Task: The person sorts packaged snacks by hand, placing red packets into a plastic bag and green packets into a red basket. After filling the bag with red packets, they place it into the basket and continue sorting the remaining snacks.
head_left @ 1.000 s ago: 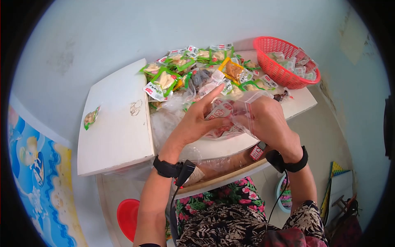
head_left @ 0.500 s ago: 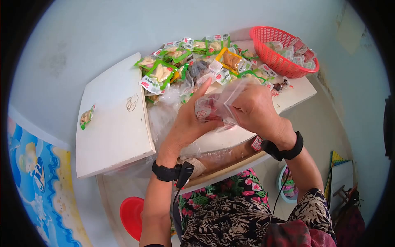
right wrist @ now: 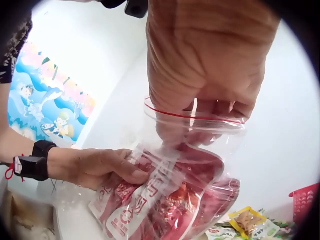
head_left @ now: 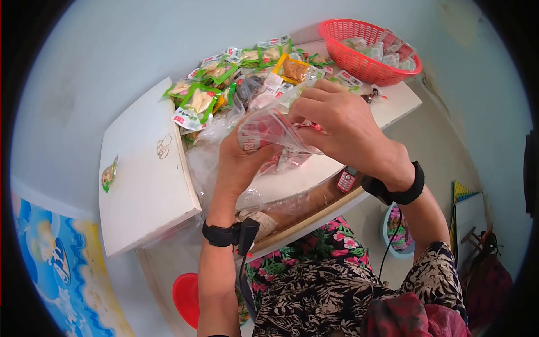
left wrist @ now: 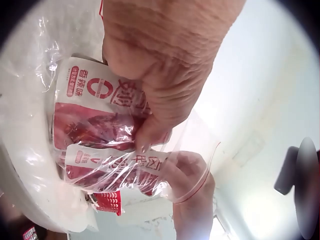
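Observation:
A clear zip bag [head_left: 270, 121] with a red seal line holds several red-and-white snack packets [left wrist: 95, 122]. My left hand [head_left: 234, 163] grips the bag and its packets from the side, the thumb pressed across the front. From above, my right hand [head_left: 348, 123] reaches through the open mouth of the bag. Its curled fingers [right wrist: 202, 135] pinch the top edge of a red packet [right wrist: 200, 160] inside; the fingertips are partly hidden behind plastic. Both hands are over the front of the white table [head_left: 297, 182].
Behind the hands lies a heap of green-edged snack packets [head_left: 202, 101] with a yellow-edged one [head_left: 295, 70]. A red basket [head_left: 365, 67] holding packets stands at back right. Loose clear plastic [head_left: 205, 168] lies left. A phone [head_left: 346, 180] sits in the lower front tray.
The bag has tilted, its mouth now turned more toward the camera. My right hand has shifted up and left at its mouth. The head view has swung, moving the table leftward.

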A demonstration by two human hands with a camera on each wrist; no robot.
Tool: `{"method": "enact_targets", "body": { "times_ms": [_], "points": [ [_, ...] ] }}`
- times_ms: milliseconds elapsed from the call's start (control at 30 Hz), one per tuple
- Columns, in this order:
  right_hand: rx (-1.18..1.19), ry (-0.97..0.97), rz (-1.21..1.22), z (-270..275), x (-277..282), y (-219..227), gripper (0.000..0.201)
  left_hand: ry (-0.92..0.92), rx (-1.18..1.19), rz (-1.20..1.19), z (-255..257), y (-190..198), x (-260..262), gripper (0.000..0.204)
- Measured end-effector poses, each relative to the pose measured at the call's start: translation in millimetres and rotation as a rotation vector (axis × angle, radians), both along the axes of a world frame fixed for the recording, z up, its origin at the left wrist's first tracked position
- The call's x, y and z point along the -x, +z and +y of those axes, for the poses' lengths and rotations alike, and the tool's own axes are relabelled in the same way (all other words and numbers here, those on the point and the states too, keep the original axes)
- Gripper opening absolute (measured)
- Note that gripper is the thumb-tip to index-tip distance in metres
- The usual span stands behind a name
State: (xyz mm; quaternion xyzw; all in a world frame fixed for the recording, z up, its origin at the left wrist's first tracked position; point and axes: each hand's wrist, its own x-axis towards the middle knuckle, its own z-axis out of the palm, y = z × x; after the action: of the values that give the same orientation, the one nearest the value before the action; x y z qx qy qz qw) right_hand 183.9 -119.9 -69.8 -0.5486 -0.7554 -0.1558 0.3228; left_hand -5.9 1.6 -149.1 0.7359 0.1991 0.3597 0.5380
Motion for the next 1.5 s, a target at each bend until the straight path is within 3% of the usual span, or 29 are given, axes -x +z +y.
{"method": "enact_targets", "body": {
  "times_ms": [133, 300, 500, 833, 1133, 1233, 1333, 1367, 1500],
  "points": [
    [-0.02, -0.154, -0.147, -8.9, 7.9, 0.6, 0.01, -0.009, 0.103, -0.081, 2.6, -9.9, 2.6, 0.059],
    [0.097, -0.148, -0.196, -9.6, 4.7, -10.1, 0.006, -0.014, 0.22, -0.134, -1.0, -13.5, 3.3, 0.051],
    [0.096, -0.16, -0.279, -10.4, 11.1, 2.5, 0.003, 0.006, 0.093, 0.01, 3.6, -8.9, 11.8, 0.038],
    [0.114, -0.107, -0.601, -9.0, 27.2, 12.4, 0.006, -0.034, 0.137, -0.075, -2.6, -9.4, 15.0, 0.03],
    [0.031, -0.041, -0.201, -0.8, -9.1, -8.4, 0.01, 0.057, 0.134, -0.054, 1.3, -12.8, 5.0, 0.03],
    [-0.049, -0.002, 0.198, -17.0, -18.1, -8.3, 0.03, 0.061, 0.188, -0.141, -1.6, -18.1, 3.5, 0.029],
    [-0.04, -0.012, 0.331, -33.6, -25.3, -11.5, 0.067, 0.099, 0.188, -0.167, -5.6, -14.3, 1.3, 0.026],
    [-0.014, 0.036, 0.385, -31.3, -27.8, -22.2, 0.09, 0.109, 0.144, -0.159, -4.9, -14.0, 0.3, 0.027],
    [0.025, 0.218, 0.756, -9.3, -20.1, -56.8, 0.094, 0.051, 0.087, -0.167, -3.4, -19.5, -2.2, 0.031]
  ]
}}
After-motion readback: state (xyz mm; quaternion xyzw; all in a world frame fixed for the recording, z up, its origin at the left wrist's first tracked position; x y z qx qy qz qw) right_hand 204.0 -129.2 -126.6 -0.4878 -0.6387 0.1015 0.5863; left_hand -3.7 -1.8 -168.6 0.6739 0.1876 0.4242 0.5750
